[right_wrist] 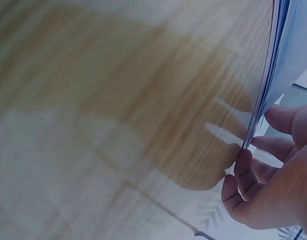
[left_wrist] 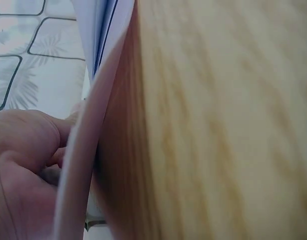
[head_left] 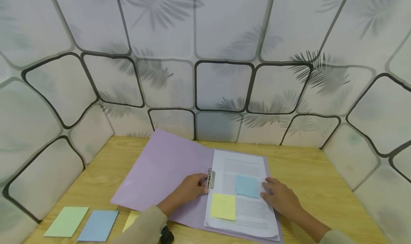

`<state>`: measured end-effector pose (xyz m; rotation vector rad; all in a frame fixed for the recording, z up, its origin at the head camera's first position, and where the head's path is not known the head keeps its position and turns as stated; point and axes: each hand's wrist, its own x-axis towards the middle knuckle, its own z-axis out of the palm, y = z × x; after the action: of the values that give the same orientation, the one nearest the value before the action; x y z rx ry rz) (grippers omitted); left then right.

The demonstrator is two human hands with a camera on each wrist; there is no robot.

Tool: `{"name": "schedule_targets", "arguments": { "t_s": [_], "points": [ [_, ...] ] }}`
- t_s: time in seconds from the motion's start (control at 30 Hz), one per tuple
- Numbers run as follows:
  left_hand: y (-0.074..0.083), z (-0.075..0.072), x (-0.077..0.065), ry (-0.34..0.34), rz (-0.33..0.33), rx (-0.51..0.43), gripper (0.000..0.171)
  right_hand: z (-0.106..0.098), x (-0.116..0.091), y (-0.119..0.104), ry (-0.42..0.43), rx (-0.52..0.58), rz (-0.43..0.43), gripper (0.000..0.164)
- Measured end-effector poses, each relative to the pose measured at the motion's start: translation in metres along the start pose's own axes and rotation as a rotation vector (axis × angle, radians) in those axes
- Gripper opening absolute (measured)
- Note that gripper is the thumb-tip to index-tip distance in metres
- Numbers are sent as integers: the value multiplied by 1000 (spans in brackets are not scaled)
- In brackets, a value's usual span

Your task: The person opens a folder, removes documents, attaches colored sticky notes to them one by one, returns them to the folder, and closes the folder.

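A lilac folder (head_left: 170,165) lies opened flat, with a stack of printed sheets (head_left: 247,219) on its right half. At the sheets' left edge, by the fold, sits a metal clip (head_left: 210,178). My left hand (head_left: 189,190) pinches at this clip, thumb and fingers curled at its left side. My right hand (head_left: 282,197) rests at the right edge of the sheets, fingertips touching it with the fingers loosely bent. In the right wrist view those fingers (right_wrist: 243,175) meet the thin edge of the stack. A yellow sticky note (head_left: 223,206) and a blue sticky note (head_left: 247,186) lie on the top sheet.
On the wooden table (head_left: 305,172), green (head_left: 66,221), blue (head_left: 97,225) and yellow (head_left: 131,219) sticky pads stand in a row at the front left, the yellow one partly behind the left sleeve. A patterned wall (head_left: 221,87) encloses the table's back and sides.
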<state>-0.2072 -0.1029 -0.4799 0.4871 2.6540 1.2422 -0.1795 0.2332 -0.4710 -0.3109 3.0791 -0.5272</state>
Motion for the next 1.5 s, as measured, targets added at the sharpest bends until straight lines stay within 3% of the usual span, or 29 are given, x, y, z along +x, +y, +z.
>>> {"name": "schedule_targets", "arguments": {
  "t_s": [0.27,0.43,0.73,0.87,1.0,1.1,1.2,1.33,1.43,1.5],
  "points": [
    [-3,-4,-2,-20,-19,-88,52,1,1,2,-4,37,11,47],
    [8,-29,-18,35,-37,-121,49,1,2,2,-1,24,18,47],
    [30,-106,-85,303,-104,-135,46,0,3,4,-20,-3,35,47],
    [25,-133,-113,466,-54,-65,43,1,3,3,-32,5,49,48],
    [10,-149,-136,645,-43,-47,43,1,3,1,-37,0,53,49],
    [-2,-151,-151,726,-59,-74,47,1,3,2,-38,3,51,49],
    [-13,-144,-161,718,-88,-141,57,1,3,3,-40,9,50,50],
    [-17,-127,-167,663,-100,-343,68,1,5,5,-38,8,45,51],
    [-15,-113,-169,670,-66,-529,69,2,7,5,-36,8,37,51],
    [-13,-107,-170,678,-50,-593,68,2,9,5,-38,8,34,51]
  ]
}}
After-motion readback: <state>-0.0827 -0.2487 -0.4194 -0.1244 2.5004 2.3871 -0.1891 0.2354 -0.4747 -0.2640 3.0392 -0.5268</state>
